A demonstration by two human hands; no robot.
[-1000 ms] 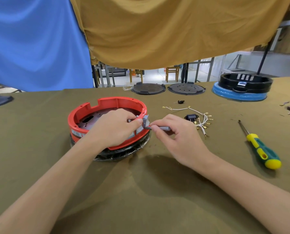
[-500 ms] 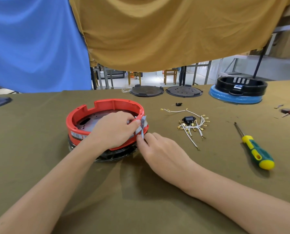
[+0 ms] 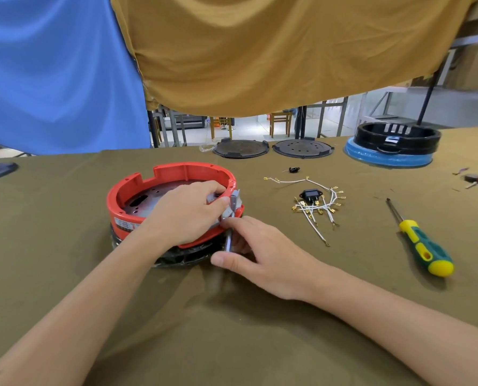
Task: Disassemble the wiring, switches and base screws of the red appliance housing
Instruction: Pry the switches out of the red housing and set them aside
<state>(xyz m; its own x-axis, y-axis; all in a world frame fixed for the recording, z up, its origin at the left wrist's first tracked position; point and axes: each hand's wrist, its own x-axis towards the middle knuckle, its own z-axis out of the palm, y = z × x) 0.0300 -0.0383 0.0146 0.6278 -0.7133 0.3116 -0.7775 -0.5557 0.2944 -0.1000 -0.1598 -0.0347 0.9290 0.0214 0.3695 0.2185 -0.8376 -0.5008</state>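
Note:
The round red appliance housing (image 3: 176, 174) sits on a black ring on the olive cloth, left of centre. A grey switch block (image 3: 233, 203) sticks out at its right rim. My left hand (image 3: 187, 210) reaches over the rim and pinches that block. My right hand (image 3: 262, 252) is just below it, fingers closed on a thin grey metal tool (image 3: 228, 240) that points up at the block. A white wire harness with brass terminals (image 3: 320, 206) and a black switch (image 3: 311, 195) lie loose to the right.
A green and yellow screwdriver (image 3: 418, 240) lies at the right. Two dark round plates (image 3: 242, 148) and a black ring on a blue base (image 3: 393, 146) stand at the table's far edge. A small black part (image 3: 293, 170) and loose bits (image 3: 476, 179) lie nearby.
My right hand has swung down from beside the switch block to below it, so the tool went from lying sideways to pointing up. My left hand stayed on the block.

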